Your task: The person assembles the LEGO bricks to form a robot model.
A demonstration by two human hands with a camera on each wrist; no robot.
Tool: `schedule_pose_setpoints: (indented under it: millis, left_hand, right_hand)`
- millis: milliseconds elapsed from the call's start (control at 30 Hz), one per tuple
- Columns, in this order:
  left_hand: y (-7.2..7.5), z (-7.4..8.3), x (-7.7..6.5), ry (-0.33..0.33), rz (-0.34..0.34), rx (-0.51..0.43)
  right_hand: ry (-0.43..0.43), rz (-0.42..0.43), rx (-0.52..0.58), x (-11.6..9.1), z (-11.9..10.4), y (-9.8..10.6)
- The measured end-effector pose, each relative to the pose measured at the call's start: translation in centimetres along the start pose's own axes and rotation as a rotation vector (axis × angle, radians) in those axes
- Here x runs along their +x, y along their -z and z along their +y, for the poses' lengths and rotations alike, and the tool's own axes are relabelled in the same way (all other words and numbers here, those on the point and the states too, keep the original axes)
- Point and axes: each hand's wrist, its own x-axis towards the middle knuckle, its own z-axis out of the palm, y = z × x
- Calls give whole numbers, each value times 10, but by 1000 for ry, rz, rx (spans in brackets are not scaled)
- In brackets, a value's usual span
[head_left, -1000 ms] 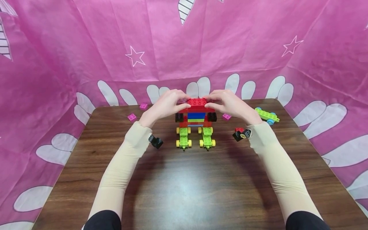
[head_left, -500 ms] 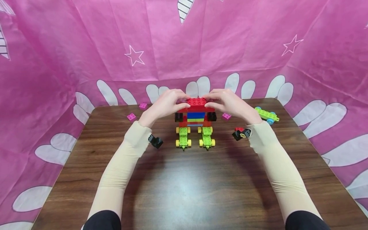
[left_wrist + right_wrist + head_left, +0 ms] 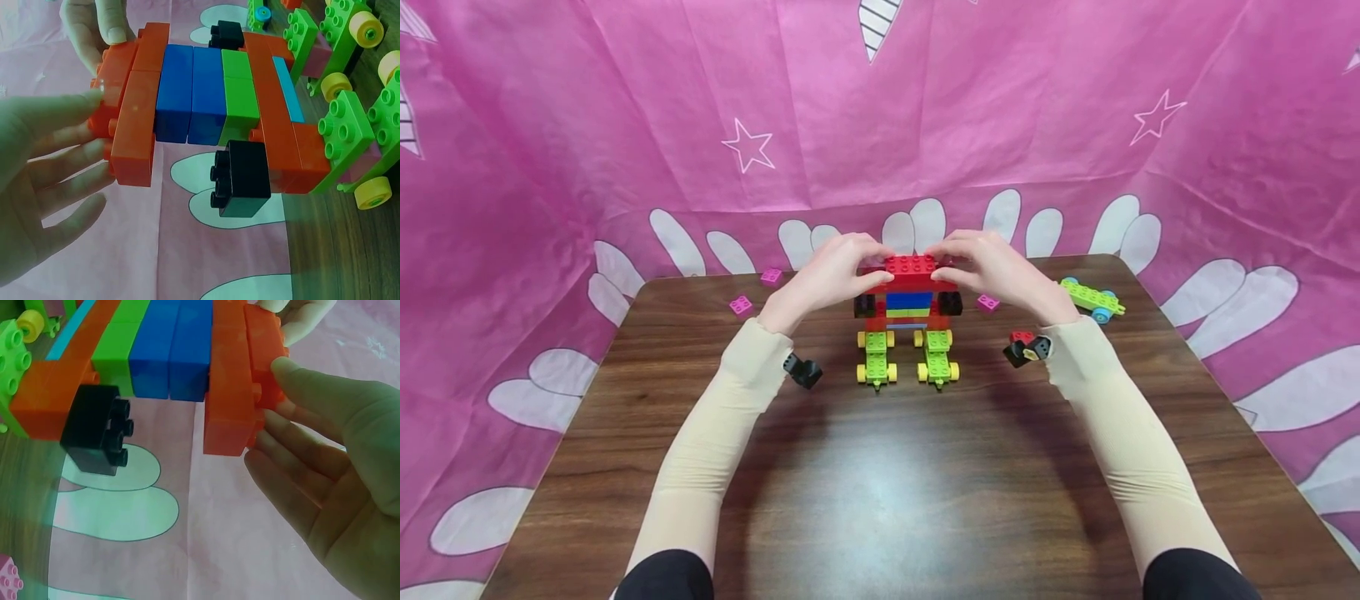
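Observation:
A toy-brick figure stands upright on two lime-green wheeled bases [image 3: 876,358] with yellow wheels. Above them come red bricks [image 3: 275,119], lime bricks [image 3: 240,97], blue bricks [image 3: 190,94] and a wide red layer [image 3: 227,394]. A black brick [image 3: 94,428] sticks out at either side, studs up. On top lies a studded red brick [image 3: 910,265]. My left hand [image 3: 835,271] pinches this brick's left end, thumb in front and fingers behind. The right hand [image 3: 988,262] pinches its right end the same way. In the wrist views, the lower fingers of both hands are spread loosely.
Two pink bricks [image 3: 741,305] lie at the back left of the brown table [image 3: 880,467]. Another pink brick [image 3: 988,303] lies right of the figure. Near the right wrist shows a red brick [image 3: 1022,337]. A lime car base [image 3: 1092,296] with blue wheels stands back right, before the pink cloth [image 3: 820,100].
The hands keep the same hold on the top red brick, and the figure stays in place. Only the whole head view has shifted slightly.

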Motion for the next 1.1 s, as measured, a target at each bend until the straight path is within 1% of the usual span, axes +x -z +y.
schedule_pose_setpoints:
  millis: [100,167,300,467,600,967,1100]
  left_hand:
    - [0,-1,-1,-7,7,-15]
    - [-1,-2,-1,2,11,-46]
    - [0,-1,1,24,18,-79]
    - [1,1,2,32,30,-89]
    - [-1,1,1,35,32,-73]
    - [-7,-1,-2,-12,47,4]
    - [-8,-2,-3,-17,55,-3]
  right_hand:
    - [-1,2,13,0,1,-1]
    - [-3,2,18,0,1,-2]
    - [1,4,22,0,1,-1]
    - [16,22,17,0,1,-1]
    - [29,23,12,0,2,-2]
    - [33,1,-2,0,2,-2]
    - [35,-5,-18,1,2,-2]
